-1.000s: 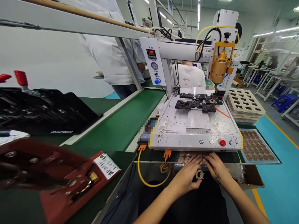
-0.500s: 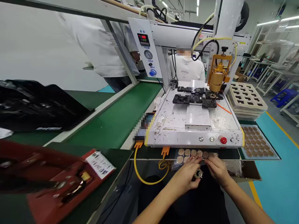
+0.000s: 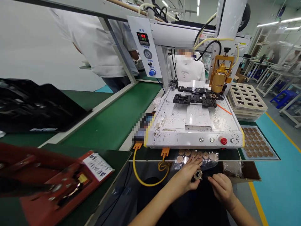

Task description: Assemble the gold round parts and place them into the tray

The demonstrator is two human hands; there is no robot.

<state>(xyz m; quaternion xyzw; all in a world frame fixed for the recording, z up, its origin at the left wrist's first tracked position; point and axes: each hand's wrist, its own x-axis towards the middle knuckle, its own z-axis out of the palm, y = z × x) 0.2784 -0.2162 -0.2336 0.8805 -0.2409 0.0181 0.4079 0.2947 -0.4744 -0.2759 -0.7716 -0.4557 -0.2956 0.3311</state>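
A round metal case (image 3: 198, 174) is gripped in the left hand (image 3: 187, 174), just off the near edge of the counter (image 3: 151, 154). The fingertips of the right hand (image 3: 222, 187) are drawn together beside it; whether anything is pinched cannot be told. The case is judged light, stiff and perhaps slippery, best held by its rim. Beyond, brown discs (image 3: 205, 155) are laid before a white machine (image 3: 169, 117).

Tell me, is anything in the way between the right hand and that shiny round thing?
Nothing that I can see: only a gap lies between the right hand and the round metal case. The left hand holds it from the other side.
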